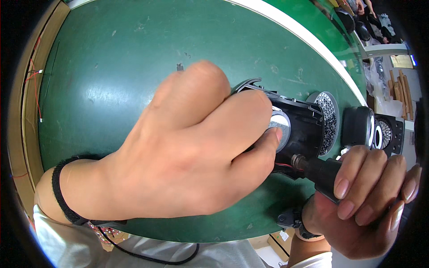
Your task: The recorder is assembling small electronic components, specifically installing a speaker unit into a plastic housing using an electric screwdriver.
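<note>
My left hand [187,156] is closed over a black plastic housing [306,134], its fingers wrapped round the near side. A round silver metal disc [281,125], like the back of a speaker, sits in the housing beside my thumb. My right hand [366,205] grips a black electric screwdriver [325,175], held slanting toward the housing. The screwdriver's metal nose [297,161] is at the housing's lower edge, near thin red wires; its tip and any screw there cannot be made out.
A round grey tray [336,107] of small dark screws stands just beyond the housing. Further right are a black box-shaped unit [356,127] and a black speaker panel [395,136]. A wooden ledge [20,102] with red wires borders the green table [111,58] on the left.
</note>
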A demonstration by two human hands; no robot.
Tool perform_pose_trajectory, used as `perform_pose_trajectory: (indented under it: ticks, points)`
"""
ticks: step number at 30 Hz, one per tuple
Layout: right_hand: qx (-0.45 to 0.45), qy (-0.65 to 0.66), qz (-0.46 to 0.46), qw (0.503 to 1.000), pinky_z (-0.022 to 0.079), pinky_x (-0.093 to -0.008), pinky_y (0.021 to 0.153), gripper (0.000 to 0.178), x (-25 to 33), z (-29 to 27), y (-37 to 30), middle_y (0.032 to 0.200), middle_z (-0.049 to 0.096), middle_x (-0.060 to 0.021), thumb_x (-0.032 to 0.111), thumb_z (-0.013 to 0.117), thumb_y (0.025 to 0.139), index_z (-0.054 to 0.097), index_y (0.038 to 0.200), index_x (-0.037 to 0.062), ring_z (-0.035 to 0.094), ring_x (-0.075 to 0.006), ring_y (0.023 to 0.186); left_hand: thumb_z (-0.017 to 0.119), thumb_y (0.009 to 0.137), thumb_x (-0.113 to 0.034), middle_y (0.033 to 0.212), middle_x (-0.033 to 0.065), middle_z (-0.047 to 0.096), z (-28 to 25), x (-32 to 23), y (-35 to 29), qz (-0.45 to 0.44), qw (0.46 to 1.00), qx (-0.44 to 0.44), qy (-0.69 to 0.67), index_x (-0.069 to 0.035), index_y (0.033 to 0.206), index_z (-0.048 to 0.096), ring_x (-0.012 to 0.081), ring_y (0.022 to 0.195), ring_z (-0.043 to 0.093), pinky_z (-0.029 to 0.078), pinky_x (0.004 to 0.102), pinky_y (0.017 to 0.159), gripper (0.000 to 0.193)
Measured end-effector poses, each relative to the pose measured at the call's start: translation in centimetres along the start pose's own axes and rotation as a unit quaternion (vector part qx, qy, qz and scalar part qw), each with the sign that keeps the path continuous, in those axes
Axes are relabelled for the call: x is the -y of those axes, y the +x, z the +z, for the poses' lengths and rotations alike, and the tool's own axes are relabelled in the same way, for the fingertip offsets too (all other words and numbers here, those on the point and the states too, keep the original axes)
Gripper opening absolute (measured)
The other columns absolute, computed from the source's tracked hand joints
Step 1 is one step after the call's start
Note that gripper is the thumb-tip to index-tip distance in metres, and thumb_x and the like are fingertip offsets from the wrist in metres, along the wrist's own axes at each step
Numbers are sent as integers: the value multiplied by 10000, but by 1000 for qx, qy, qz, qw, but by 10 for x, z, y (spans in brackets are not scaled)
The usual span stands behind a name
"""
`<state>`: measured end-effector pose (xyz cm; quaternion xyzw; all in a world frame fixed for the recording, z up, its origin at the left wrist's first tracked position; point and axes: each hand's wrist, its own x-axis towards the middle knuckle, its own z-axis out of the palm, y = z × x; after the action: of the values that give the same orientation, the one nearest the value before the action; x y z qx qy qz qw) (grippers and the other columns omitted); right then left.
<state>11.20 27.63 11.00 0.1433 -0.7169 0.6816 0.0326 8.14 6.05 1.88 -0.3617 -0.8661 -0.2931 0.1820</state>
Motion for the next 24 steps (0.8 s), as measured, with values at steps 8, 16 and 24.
perform_pose_trajectory:
  ticks: [8, 16, 24]
  points:
    - [3, 81, -91, 993, 430, -326, 621, 176, -22, 13, 7, 641, 469, -12, 96, 547, 911, 408, 1019, 91, 483, -146, 549, 761, 467, -241, 758, -1, 390, 1, 11, -6, 61, 998, 0, -7, -127, 1064, 740, 190, 652, 378, 273, 347, 659, 607]
    - [13, 72, -141, 987, 415, -325, 619, 183, -33, 25, 16, 668, 456, -8, 136, 501, 930, 395, 1071, 87, 473, -133, 543, 796, 489, -255, 762, 2, 385, -5, 12, -4, 42, 999, -10, 2, -135, 1087, 736, 187, 660, 376, 279, 348, 654, 613]
    - [-64, 182, -182, 964, 389, -257, 605, 188, 3, 3, 17, 641, 404, 8, 74, 583, 854, 418, 768, 101, 426, -90, 539, 789, 650, -372, 794, 22, 425, -29, 12, 2, 32, 996, 71, -51, -101, 1166, 699, 197, 673, 394, 296, 366, 673, 589]
